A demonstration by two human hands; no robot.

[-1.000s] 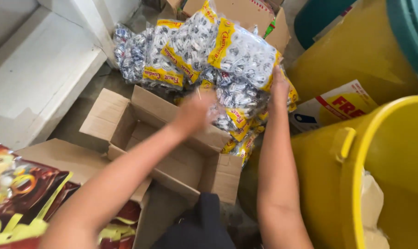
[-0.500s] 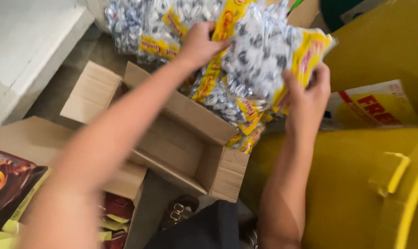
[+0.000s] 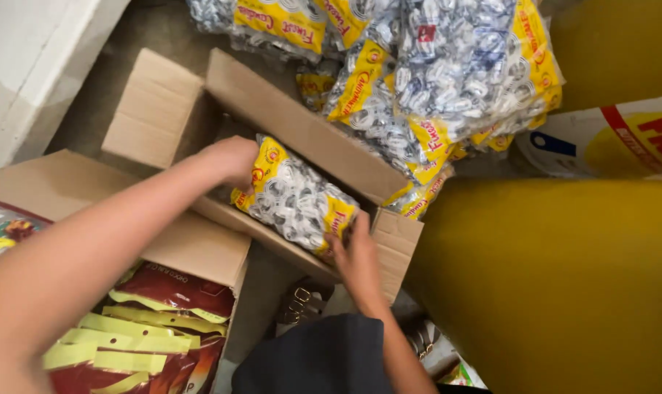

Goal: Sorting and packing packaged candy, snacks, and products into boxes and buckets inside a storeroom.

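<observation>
A clear bag of wrapped sweets with yellow ends (image 3: pixel 294 198) lies inside an open brown cardboard box (image 3: pixel 294 131). My left hand (image 3: pixel 232 162) grips the bag's far-left end. My right hand (image 3: pixel 356 252) holds its near-right end, by the box's front flap. Behind the box lies a pile of the same sweet bags (image 3: pixel 433 80), heaped on the floor.
A large yellow drum (image 3: pixel 557 284) stands close on the right, with a white and yellow sack (image 3: pixel 622 138) behind it. A second open carton at the lower left holds dark red packets with yellow strips (image 3: pixel 148 328). A white ledge (image 3: pixel 32 66) runs along the upper left.
Both hands have brought one bag down from the pile and into the open box. The view has shifted closer over the box.
</observation>
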